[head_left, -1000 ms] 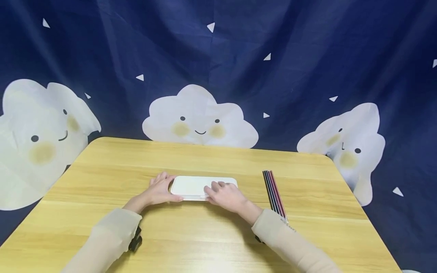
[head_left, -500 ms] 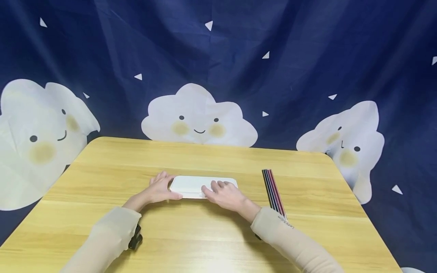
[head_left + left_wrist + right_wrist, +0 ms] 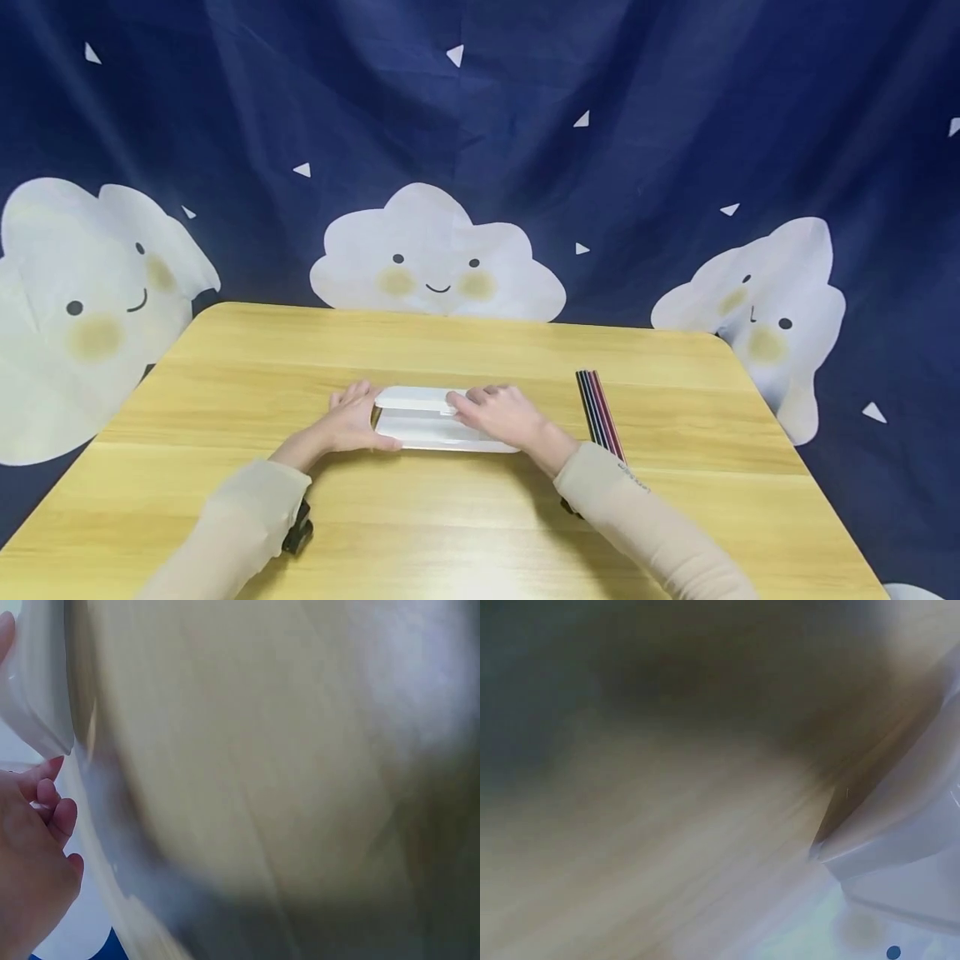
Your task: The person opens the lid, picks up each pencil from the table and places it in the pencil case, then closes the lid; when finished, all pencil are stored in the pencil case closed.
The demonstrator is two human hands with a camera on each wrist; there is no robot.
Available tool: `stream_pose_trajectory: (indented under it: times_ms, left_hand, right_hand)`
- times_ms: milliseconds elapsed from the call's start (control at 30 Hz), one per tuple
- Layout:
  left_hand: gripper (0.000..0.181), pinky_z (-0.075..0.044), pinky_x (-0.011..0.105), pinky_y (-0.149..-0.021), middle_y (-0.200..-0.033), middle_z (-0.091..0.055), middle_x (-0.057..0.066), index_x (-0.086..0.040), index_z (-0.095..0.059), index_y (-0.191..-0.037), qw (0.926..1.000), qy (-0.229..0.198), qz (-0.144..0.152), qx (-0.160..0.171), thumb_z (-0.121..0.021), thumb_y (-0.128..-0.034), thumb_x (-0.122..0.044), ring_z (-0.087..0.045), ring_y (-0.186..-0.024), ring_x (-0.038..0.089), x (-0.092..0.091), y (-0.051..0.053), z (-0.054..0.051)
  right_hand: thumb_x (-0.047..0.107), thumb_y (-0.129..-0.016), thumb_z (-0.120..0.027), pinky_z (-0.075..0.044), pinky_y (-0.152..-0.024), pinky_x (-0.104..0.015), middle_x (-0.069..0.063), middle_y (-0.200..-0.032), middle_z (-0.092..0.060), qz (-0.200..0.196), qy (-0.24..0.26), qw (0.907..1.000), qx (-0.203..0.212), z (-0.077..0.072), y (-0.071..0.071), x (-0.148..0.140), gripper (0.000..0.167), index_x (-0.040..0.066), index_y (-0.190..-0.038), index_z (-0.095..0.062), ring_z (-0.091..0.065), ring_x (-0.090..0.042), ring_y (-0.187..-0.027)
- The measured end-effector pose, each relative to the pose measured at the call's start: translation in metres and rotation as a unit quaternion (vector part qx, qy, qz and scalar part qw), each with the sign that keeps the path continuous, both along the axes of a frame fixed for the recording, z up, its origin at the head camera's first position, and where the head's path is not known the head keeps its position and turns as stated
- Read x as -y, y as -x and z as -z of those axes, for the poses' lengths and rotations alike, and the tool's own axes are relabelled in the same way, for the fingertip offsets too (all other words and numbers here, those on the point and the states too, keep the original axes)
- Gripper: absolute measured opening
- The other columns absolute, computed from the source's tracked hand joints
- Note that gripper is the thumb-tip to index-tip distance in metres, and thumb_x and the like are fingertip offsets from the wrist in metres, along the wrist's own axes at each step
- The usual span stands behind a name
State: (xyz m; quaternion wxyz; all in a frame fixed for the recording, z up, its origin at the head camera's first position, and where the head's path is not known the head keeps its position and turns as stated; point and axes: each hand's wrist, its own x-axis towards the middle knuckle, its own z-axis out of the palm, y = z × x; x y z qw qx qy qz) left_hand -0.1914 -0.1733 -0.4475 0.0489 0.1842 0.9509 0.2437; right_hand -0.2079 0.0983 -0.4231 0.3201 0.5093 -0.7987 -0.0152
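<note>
A white pencil case (image 3: 420, 433) lies at mid-table with its lid (image 3: 411, 398) lifted along the near side, so part of the pale inside shows. My left hand (image 3: 351, 423) holds the left end, thumb at the front corner and fingers round behind. My right hand (image 3: 506, 414) pinches the lid's front edge with thumb and curled fingers, and it covers the right part of the case. The left wrist view shows a corner of the white case (image 3: 41, 682) beside my left fingers. In the right wrist view, only the case's end (image 3: 900, 847) appears.
Several dark and red pencils (image 3: 600, 412) lie side by side to the right of the case, their near ends hidden by my right sleeve (image 3: 637, 508). A dark blue curtain with clouds (image 3: 442, 258) hangs behind the wooden table (image 3: 300, 342).
The lid's near edge has risen and tipped back under my right hand, which moved slightly up and right. The inside now shows. My left hand stays on the left end.
</note>
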Motion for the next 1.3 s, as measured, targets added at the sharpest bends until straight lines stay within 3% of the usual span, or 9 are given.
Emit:
stream_pose_trajectory:
  times_ms: [100,300,400,533,667,933,1133,1300]
  left_hand:
    - [0.095,-0.023,0.034,-0.069,-0.095,-0.043,0.001,-0.008,-0.047,-0.13,1.0,0.005,-0.002,-0.003,-0.075,-0.053,-0.056,-0.036,-0.09,0.021,0.001,0.0,0.001]
    - [0.103,-0.024,0.037,-0.074,-0.101,-0.045,0.004,-0.008,-0.042,-0.134,1.0,0.005,0.004,0.0,-0.075,-0.0512,-0.058,-0.037,-0.097,0.024,-0.001,0.0,0.003]
    - [0.105,-0.025,0.039,-0.076,-0.103,-0.045,0.007,-0.004,-0.041,-0.133,0.9999,0.012,0.003,0.006,-0.076,-0.0501,-0.059,-0.038,-0.099,0.026,-0.003,-0.001,0.004]
    - [0.105,-0.026,0.042,-0.078,-0.105,-0.044,0.01,0.004,-0.042,-0.127,0.9995,0.029,0.003,0.007,-0.075,-0.0501,-0.059,-0.038,-0.101,0.028,-0.005,-0.002,0.005]
    - [0.102,-0.026,0.042,-0.078,-0.107,-0.044,0.01,0.001,-0.043,-0.126,0.9995,0.03,0.004,0.005,-0.076,-0.0497,-0.059,-0.039,-0.101,0.028,-0.006,-0.002,0.007]
    - [0.096,-0.025,0.04,-0.075,-0.104,-0.045,0.006,-0.007,-0.044,-0.125,0.9998,0.018,0.004,0.011,-0.076,-0.0505,-0.058,-0.039,-0.098,0.025,-0.006,-0.003,0.007]
    - [0.099,-0.025,0.041,-0.076,-0.106,-0.044,0.007,-0.003,-0.042,-0.126,0.9996,0.025,0.004,0.008,-0.076,-0.0509,-0.057,-0.039,-0.099,0.026,-0.006,-0.005,0.006]
    - [0.104,-0.025,0.041,-0.076,-0.106,-0.044,0.009,0.001,-0.04,-0.128,0.9996,0.027,0.01,-0.002,-0.076,-0.05,-0.057,-0.039,-0.097,0.027,-0.007,-0.005,0.007]
  right_hand:
    - [0.038,-0.1,-0.021,-0.045,-0.043,-0.024,-0.002,-0.08,-0.068,0.008,-0.001,0.9981,0.06,-0.003,-0.002,-0.002,0.039,0.015,-0.11,-0.051,-0.062,-0.017,-0.059]
    - [0.039,-0.095,-0.039,-0.05,-0.053,-0.029,-0.008,-0.088,-0.069,0.012,0.023,0.9889,0.146,-0.01,-0.002,-0.008,0.039,0.011,-0.119,-0.051,-0.064,-0.019,-0.063]
    - [0.038,-0.094,-0.042,-0.052,-0.063,-0.031,-0.011,-0.094,-0.069,0.007,0.047,0.9804,0.191,-0.011,0.0,-0.014,0.04,0.009,-0.121,-0.051,-0.065,-0.021,-0.066]
    - [0.035,-0.094,-0.045,-0.051,-0.078,-0.034,-0.012,-0.102,-0.067,0.012,0.098,0.966,0.239,-0.009,0.0,-0.026,0.039,0.006,-0.119,-0.054,-0.066,-0.024,-0.084]
    - [0.026,-0.091,-0.053,-0.05,-0.082,-0.034,-0.009,-0.102,-0.067,0.028,0.147,0.9537,0.261,-0.007,0.001,-0.036,0.029,0.006,-0.111,-0.06,-0.064,-0.023,-0.091]
    - [0.013,-0.084,-0.063,-0.046,-0.076,-0.033,-0.004,-0.094,-0.062,0.054,0.255,0.9154,0.307,-0.005,0.002,-0.046,0.015,0.009,-0.097,-0.07,-0.054,-0.021,-0.089]
    - [0.004,-0.081,-0.065,-0.038,-0.072,-0.031,-0.007,-0.086,-0.05,0.044,0.334,0.883,0.327,-0.004,0.002,-0.05,0.012,0.003,-0.092,-0.071,-0.043,-0.02,-0.084]
    - [0.001,-0.081,-0.064,-0.034,-0.069,-0.029,-0.005,-0.079,-0.042,0.072,0.373,0.8608,0.339,-0.005,0.003,-0.051,0.012,0.001,-0.091,-0.071,-0.039,-0.017,-0.077]
